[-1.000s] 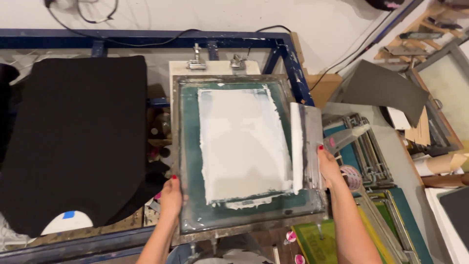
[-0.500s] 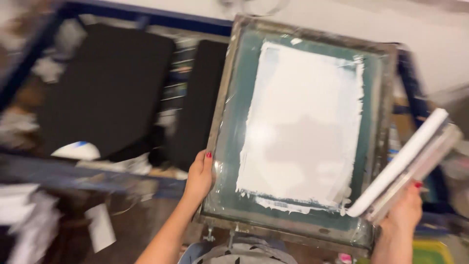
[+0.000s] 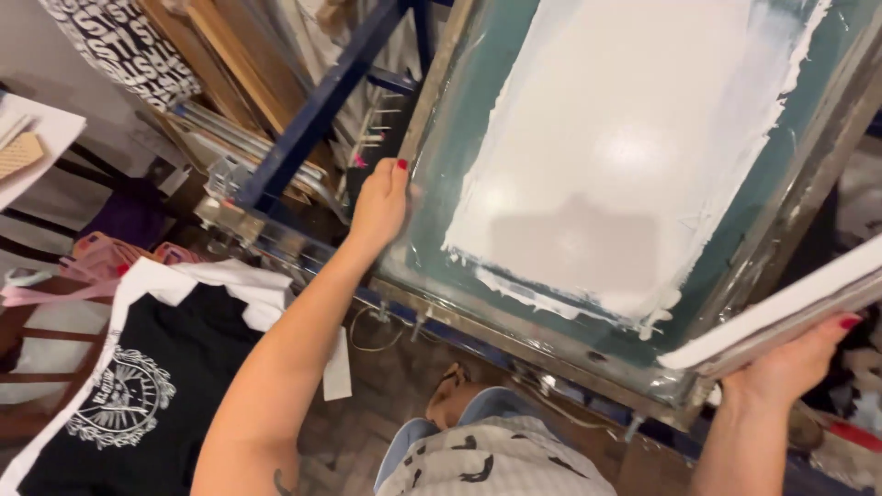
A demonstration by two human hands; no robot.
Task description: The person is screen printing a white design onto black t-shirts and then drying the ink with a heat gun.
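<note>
Left hand (image 3: 379, 200) grips the near-left edge of my printing screen (image 3: 634, 156), a stiff, weighty frame slick with wet white ink, while my right hand (image 3: 788, 367) clamps the ink-coated squeegee (image 3: 781, 317) beside its right rail.

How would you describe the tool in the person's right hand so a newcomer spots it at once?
Find the large framed screen spread with white ink. At its lower right corner, the right hand grips a squeegee. It is the only long, flat bar, white-coated, jutting past the frame.
</note>
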